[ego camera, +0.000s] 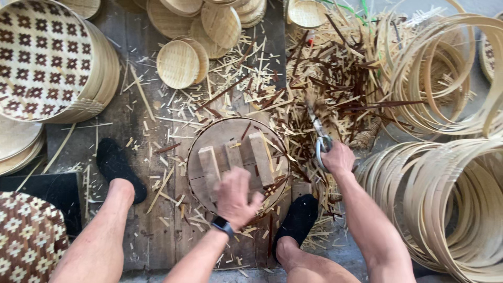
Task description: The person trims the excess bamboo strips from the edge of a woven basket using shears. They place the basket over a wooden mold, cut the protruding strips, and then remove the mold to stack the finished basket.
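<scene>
My left hand (234, 197), blurred and with a dark watch on the wrist, hovers over the near side of a round wooden block (209, 137) that has three short wooden pieces (260, 151) standing on it. The fingers look loosely curled with nothing in them. My right hand (338, 158) grips the handles of metal shears (320, 137), whose blades point away into a heap of dark and pale bamboo strips (335, 78). My legs and black socks flank the block.
Stacks of woven patterned trays (42, 57) lie at the left, small round woven lids (179, 64) at the top. Piles of bamboo hoops (445, 194) fill the right. Bamboo offcuts (173, 120) litter the plank floor.
</scene>
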